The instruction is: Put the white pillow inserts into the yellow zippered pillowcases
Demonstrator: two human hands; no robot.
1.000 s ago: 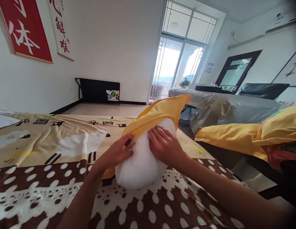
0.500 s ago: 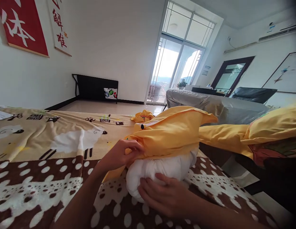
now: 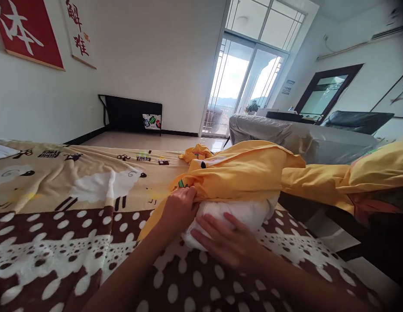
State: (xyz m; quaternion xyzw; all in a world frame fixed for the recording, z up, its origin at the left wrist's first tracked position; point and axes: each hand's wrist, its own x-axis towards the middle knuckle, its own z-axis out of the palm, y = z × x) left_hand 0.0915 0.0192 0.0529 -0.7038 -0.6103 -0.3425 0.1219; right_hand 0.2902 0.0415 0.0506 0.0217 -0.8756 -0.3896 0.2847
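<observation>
White pillow [image 3: 240, 212] lies near the right edge of the spotted blanket [image 3: 58, 242], half inside a yellow pillowcase [image 3: 243, 173]. The right hand [image 3: 232, 240] presses flat on it, fingers spread, gripping nothing. The left hand [image 3: 180, 208] seems pinched shut on the pillowcase hem. Right of the bed edge, yellow bedding [image 3: 366, 177] crowds close; the blanket leftward lies open. Farther off stands a grey-covered sofa [image 3: 301, 138].

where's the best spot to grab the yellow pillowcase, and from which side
Probably the open hem of the yellow pillowcase, from the near left, where the left hand pinches it: that edge lies bunched against the white pillow, and the rest is draped over it.
</observation>
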